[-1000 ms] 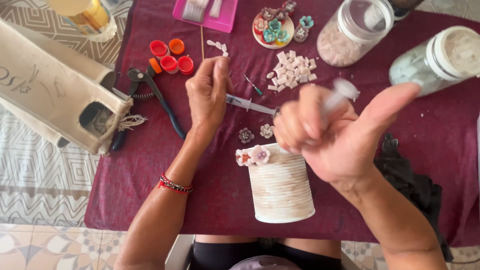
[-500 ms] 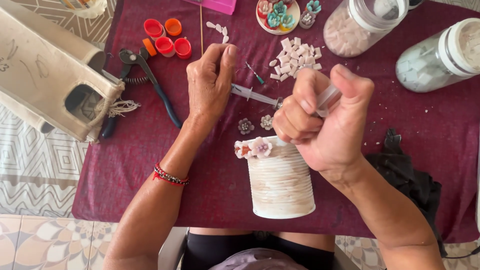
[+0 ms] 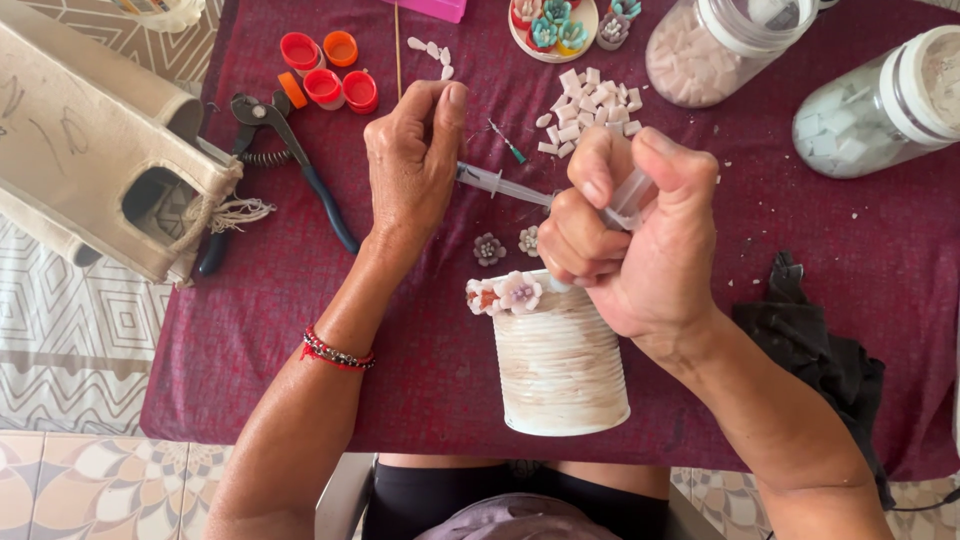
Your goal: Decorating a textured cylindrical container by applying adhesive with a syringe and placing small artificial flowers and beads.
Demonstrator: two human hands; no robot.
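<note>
Two jars [image 3: 880,100] at the tabletop's far right corner hold pale chips. The right hand [image 3: 640,235] is clamped on a syringe [image 3: 500,185], now a tighter fist; the left hand [image 3: 415,155] is pinched at its tip.

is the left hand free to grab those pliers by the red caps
Probably not right away. The left hand is pinching the tip of the syringe, so its grip is taken. The pliers lie uncovered on the cloth just beside it, nothing between.
</note>
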